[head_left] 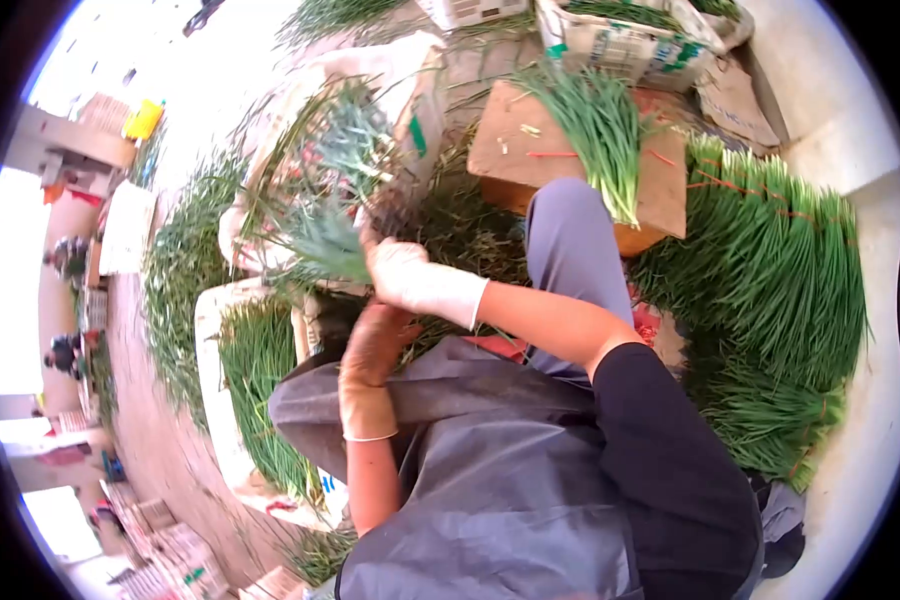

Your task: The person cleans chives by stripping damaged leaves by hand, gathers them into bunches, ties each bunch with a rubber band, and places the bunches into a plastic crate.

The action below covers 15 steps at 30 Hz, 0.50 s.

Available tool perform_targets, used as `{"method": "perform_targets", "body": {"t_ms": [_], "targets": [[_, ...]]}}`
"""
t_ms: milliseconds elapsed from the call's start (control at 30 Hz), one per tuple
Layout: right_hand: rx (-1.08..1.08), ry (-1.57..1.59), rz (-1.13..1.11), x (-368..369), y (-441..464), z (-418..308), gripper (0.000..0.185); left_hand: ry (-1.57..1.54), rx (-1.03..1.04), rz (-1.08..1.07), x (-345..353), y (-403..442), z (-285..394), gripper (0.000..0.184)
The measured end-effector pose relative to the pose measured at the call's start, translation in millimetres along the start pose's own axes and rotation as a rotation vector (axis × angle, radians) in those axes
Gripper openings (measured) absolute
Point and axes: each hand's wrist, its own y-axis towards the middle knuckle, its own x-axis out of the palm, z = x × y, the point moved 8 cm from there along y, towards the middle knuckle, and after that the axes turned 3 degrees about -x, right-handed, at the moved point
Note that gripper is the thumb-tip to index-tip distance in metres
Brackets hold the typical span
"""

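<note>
My right hand [402, 275], in a pale glove, is closed around a bunch of green onions [328, 240], whose leaves fan out to the left. Just below it is my left hand [372, 345], in a stained brownish glove; its fingertips are blurred and partly hidden near the right wrist. Beyond the hands, a large open sack [425, 95] holds more loose green onions [355, 135]. On a wooden box [505, 140] to the right of the hands lies a loose bunch of green onions [600, 140], with red ties [552, 155] beside it.
Tied green onions [770, 260] are stacked along the wall [870, 210] at right. A white container [210, 345] of green onions stands at left, beside a heap of loose leaves [185, 260]. Another filled sack [620, 50] is at the top. Other people [65, 355] appear far left.
</note>
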Motion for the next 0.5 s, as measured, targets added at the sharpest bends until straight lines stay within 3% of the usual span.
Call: {"method": "perform_targets", "body": {"t_ms": [67, 133, 200, 267, 300, 400, 500], "targets": [[-0.1, 0.019, 0.082, -7.9, -9.9, -3.4, 0.068, -0.516, 0.228, -0.108, 2.2, -3.7, 44.6, 0.053], [-0.15, -0.062, 0.379, -34.0, -43.0, -12.7, 0.062, -0.578, 0.292, -0.01, -9.9, -1.0, 65.2, 0.052], [-0.128, -0.066, 0.408, -66.5, -54.6, 15.0, 0.07, -0.409, 0.386, -0.04, 40.8, -3.2, 99.6, 0.046], [-0.087, 0.437, 0.596, -111.5, -53.5, 72.0, 0.085, -0.115, 0.715, 0.13, 113.5, -25.6, 142.1, 0.041], [-0.088, 0.484, 0.619, -121.7, -43.4, 94.0, 0.088, -0.106, 0.782, 0.151, 129.8, -18.9, 153.7, 0.039], [-0.151, 0.592, 0.755, -148.4, -7.5, 163.0, 0.09, -0.088, 0.786, -0.1, 170.7, 52.3, 199.4, 0.042], [-0.119, 0.653, 0.79, -148.1, 4.6, 233.5, 0.088, 0.039, 0.811, -0.104, 216.2, 110.3, 201.0, 0.047]]}}
